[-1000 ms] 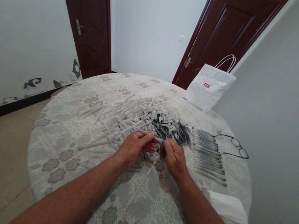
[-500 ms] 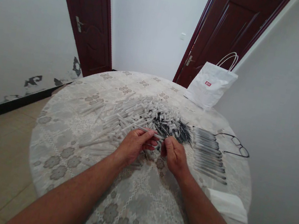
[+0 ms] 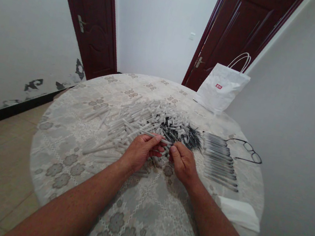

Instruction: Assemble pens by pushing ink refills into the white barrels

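Between thumb and fingers, my left hand (image 3: pixel 143 148) grips a thin white pen barrel (image 3: pixel 150 134), held slanting over the table. My right hand (image 3: pixel 182 158) is closed in a pinch at the barrel's right end; a small dark bit shows there, but what the fingers hold is mostly hidden. Just beyond my hands spreads a heap of loose white pen barrels (image 3: pixel 126 123), with short white pieces like caps (image 3: pixel 173 114) and thin black pieces like refills (image 3: pixel 192 138) on its right side. To the right lies a row of pens with dark ends (image 3: pixel 219 160).
The round table has a patterned cloth (image 3: pixel 72 196). Eyeglasses (image 3: pixel 250 151) lie beyond the pen row at the right edge. A white paper bag (image 3: pixel 222 89) stands at the back right. Something white and folded (image 3: pixel 239 214) sits by my right forearm. A wall runs close along the right.
My right hand's fingertips have come up against the right end of the barrel in my left hand. The view has shifted slightly; the heap and row look the same.
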The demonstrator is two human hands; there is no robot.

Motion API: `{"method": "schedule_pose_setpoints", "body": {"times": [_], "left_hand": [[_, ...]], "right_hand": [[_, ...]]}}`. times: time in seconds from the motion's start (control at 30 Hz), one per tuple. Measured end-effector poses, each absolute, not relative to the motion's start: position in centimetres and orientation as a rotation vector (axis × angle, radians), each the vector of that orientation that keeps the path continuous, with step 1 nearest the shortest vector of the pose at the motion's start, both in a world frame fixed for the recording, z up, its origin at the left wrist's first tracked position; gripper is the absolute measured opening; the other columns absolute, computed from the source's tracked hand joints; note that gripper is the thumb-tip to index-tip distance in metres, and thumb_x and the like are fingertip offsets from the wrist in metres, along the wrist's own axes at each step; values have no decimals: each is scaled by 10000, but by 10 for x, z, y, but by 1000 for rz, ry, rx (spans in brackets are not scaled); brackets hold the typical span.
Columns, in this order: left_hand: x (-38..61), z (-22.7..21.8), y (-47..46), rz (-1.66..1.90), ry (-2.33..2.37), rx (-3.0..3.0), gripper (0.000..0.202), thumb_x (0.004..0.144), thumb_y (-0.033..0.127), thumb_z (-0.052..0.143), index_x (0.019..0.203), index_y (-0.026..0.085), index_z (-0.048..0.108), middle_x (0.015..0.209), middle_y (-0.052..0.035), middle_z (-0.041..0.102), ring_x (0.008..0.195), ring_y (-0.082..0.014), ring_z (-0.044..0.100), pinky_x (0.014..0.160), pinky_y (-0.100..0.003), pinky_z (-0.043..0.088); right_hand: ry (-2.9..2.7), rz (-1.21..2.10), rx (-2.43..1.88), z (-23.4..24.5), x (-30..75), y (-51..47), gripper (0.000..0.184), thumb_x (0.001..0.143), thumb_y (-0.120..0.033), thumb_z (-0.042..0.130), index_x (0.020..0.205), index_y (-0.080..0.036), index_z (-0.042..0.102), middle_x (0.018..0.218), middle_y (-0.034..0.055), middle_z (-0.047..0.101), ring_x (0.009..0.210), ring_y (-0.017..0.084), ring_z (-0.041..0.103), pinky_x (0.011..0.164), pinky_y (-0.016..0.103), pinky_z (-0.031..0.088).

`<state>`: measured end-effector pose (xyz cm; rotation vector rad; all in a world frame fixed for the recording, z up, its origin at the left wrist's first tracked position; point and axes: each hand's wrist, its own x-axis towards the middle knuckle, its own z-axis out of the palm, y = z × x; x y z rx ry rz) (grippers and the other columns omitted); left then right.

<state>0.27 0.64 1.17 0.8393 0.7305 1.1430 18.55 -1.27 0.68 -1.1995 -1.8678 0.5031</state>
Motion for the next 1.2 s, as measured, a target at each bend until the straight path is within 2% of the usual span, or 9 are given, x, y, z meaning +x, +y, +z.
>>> {"method": "schedule_pose_setpoints", "body": {"times": [0.13,0.2,0.4,0.53,0.73,0.87,1.07,1.13,1.2], "left_hand": [[2,13,6,1144,749,834,339,812,417,767,989,129,744,961,-121,756,715,-150,679,653,-284,589],[3,12,6,1134,752,838,339,810,422,769,984,132,746,957,-120,757,716,-150,681,654,-282,588],[4,9,6,1109,761,849,347,796,421,785,994,139,744,942,-111,755,711,-149,678,630,-273,580],[4,11,6,1118,779,847,356,785,427,792,981,133,747,952,-117,756,702,-147,673,626,-274,579],[4,12,6,1133,785,864,369,798,450,774,995,139,747,948,-108,754,713,-149,674,636,-277,577],[3,11,6,1137,783,865,369,803,450,771,987,131,746,921,-109,749,708,-150,670,639,-280,574],[4,10,5,1121,774,886,380,785,461,784,972,133,746,932,-117,754,691,-152,672,629,-282,571],[4,10,5,1121,787,894,377,789,464,778,970,134,747,945,-121,754,693,-151,670,625,-279,570],[4,10,5,1133,802,904,385,803,470,763,986,132,747,957,-125,753,703,-153,669,628,-280,574]], "right_hand": [[-1774,527,-1203,7,187,-13,176,997,-389,487,963,-231,558,705,-18,584,644,156,547,629,264,408],[-1765,530,-1200,6,188,-13,168,998,-383,482,991,-232,558,711,-17,588,644,157,551,628,263,414],[-1815,568,-1219,7,186,-12,373,1045,-413,378,760,-225,527,647,-14,567,611,141,542,613,257,407],[-1760,679,-1226,7,185,-11,432,1048,-460,352,739,-221,535,625,-20,567,553,129,539,556,248,407],[-1748,533,-1187,8,185,-14,224,971,-418,537,1057,-218,590,762,0,640,661,157,592,637,258,457],[-1782,511,-1242,8,186,-13,230,984,-432,522,964,-222,613,729,6,649,637,157,592,603,251,439],[-1819,567,-1233,7,188,-11,404,1030,-461,415,744,-222,569,662,-2,633,589,135,578,581,242,423],[-1796,589,-1226,8,188,-12,384,1038,-452,392,812,-221,600,690,0,645,594,135,585,590,245,431],[-1766,599,-1204,10,189,-13,301,1029,-437,417,998,-221,625,751,5,664,624,143,600,610,251,449]]}}
